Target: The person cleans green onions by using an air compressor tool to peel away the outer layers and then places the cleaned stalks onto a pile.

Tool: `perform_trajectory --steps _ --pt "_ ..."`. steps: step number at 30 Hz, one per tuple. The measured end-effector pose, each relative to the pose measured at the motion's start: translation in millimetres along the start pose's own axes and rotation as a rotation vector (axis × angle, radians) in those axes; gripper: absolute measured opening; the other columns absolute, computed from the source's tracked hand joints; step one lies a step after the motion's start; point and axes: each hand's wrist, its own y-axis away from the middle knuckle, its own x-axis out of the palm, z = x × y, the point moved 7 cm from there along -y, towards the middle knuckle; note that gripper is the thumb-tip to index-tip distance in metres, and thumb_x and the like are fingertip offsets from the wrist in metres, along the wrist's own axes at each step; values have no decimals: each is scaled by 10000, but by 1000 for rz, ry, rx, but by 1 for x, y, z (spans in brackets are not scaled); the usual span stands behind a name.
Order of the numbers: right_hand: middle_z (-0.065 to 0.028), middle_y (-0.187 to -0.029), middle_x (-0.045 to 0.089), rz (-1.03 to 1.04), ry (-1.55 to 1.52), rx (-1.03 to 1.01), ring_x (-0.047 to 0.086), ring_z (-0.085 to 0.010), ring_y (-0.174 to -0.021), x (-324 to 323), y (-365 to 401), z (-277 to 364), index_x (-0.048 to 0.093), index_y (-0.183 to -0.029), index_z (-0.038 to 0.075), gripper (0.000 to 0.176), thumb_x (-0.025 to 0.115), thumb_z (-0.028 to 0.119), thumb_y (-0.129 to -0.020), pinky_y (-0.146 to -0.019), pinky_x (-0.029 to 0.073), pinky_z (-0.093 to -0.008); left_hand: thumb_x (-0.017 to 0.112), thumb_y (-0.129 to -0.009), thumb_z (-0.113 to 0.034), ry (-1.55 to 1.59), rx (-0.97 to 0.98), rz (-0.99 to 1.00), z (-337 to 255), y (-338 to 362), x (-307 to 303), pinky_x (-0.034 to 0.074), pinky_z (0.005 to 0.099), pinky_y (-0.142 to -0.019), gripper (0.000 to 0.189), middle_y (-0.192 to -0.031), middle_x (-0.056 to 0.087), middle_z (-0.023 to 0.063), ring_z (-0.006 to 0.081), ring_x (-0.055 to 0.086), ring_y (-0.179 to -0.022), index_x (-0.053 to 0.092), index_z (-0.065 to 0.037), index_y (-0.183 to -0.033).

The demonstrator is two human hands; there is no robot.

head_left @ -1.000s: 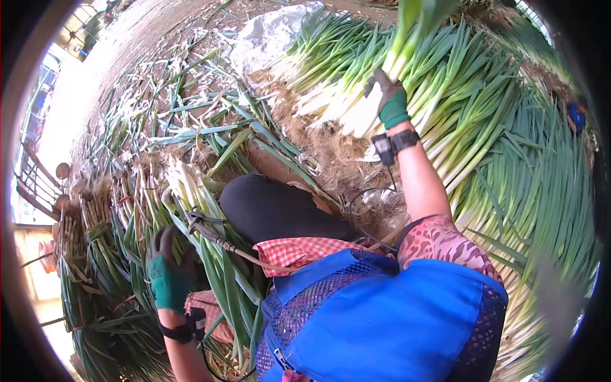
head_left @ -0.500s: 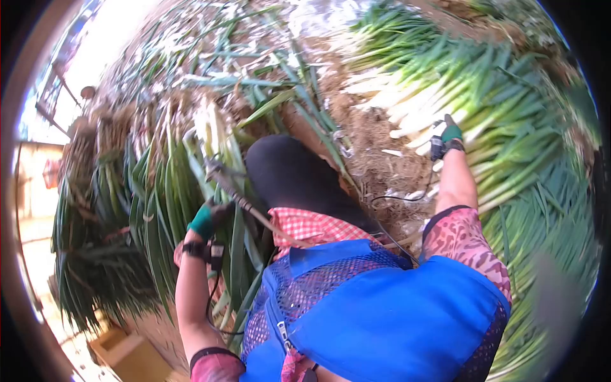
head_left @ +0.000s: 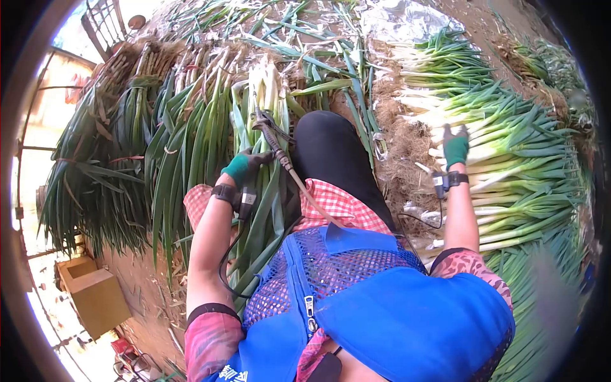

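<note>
My left hand [head_left: 247, 167], in a green and dark glove, is closed around green onion leaves and the hose end of an air nozzle [head_left: 275, 141]; which of them it grips is hard to tell. White stems of a bundle of green onions [head_left: 266, 89] stick up beyond it. On the right, my right hand [head_left: 456, 146], in a similar glove, lies over the white stems of a long row of green onions [head_left: 509, 153]. Its fingers point away from me and are slightly apart, touching the stems.
Untrimmed onion bundles [head_left: 105, 172] with dark leaves stand at the left. A yellow box [head_left: 98, 302] sits at the lower left. Loose leaves [head_left: 299, 54] litter the ground ahead, and plastic sheeting [head_left: 407, 22] lies at the top. Cables run from both wrists.
The view has shifted, so the onion row and bundles appear elsewhere. My right hand has turned from sideways to back-up, its fingers now pointing forward over the stems. My left hand stays by the leaves.
</note>
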Motion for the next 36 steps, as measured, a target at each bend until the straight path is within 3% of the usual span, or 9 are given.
perform_trajectory --steps 3,6,8,15,20,24,25,31,36 --pt "-81 -963 706 508 -575 -301 629 -140 -911 40 95 148 668 -1064 26 250 586 249 -986 -809 520 -296 670 -921 -291 -2 4 -25 -13 12 -3 527 308 -751 383 -973 692 128 144 642 -821 654 30 -1130" --pt "-183 -1040 694 480 -351 -1091 664 -331 -946 36 214 279 648 -1154 37 378 659 314 -898 -870 517 -391 667 -922 -301 -151 108 -74 -17 21 -20 528 318 -750 393 -967 700 118 153 646 -813 653 17 -1154" --pt "-195 -1198 636 488 306 -1014 561 -357 -1064 47 256 305 499 -1353 -6 726 564 548 -888 -858 467 -502 685 -910 -284 -188 152 -77 -7 20 -34 530 311 -762 402 -994 704 94 156 651 -827 649 12 -1179" --pt "-171 -1176 613 537 211 -993 510 -327 -1112 62 275 324 476 -1359 -15 812 511 635 -872 -907 423 -483 740 -869 -196 391 11 -66 40 41 -49 537 293 -710 396 -971 702 68 141 652 -770 637 2 -1197" --pt "-210 -1311 558 678 -20 -963 394 -381 -1315 77 331 332 489 -1305 -23 757 613 565 -844 -1042 356 -510 724 -879 -197 217 -44 -42 13 67 -51 527 295 -715 381 -973 698 61 135 651 -786 638 -5 -1196" --pt "-195 -966 666 1170 -189 -484 668 -326 -875 150 303 307 546 -1151 -13 554 681 433 -852 -803 543 -431 704 -889 -241 161 -46 24 28 95 -66 517 289 -735 391 -964 699 52 126 650 -796 637 -7 -1195" --pt "-88 -760 644 1338 -448 -200 622 -192 -558 157 303 302 592 -1060 -4 430 669 383 -888 -536 526 -322 706 -883 -251 84 -65 11 35 102 -73 512 286 -764 410 -983 698 56 124 645 -822 636 -2 -1200" --pt "-65 -671 606 918 -1030 -174 533 -135 -501 139 260 304 600 -1051 0 341 693 284 -888 -467 438 -331 717 -836 -312 -198 -174 85 46 102 -85 496 300 -883 544 -1086 690 100 162 642 -952 610 23 -1252" --pt "-176 -853 651 854 -537 -219 647 -282 -757 142 245 298 547 -1095 -30 441 705 301 -852 -658 510 -401 707 -825 -284 -96 -123 -51 46 44 -81 523 359 -781 419 -996 686 151 232 654 -853 656 -15 -1142"
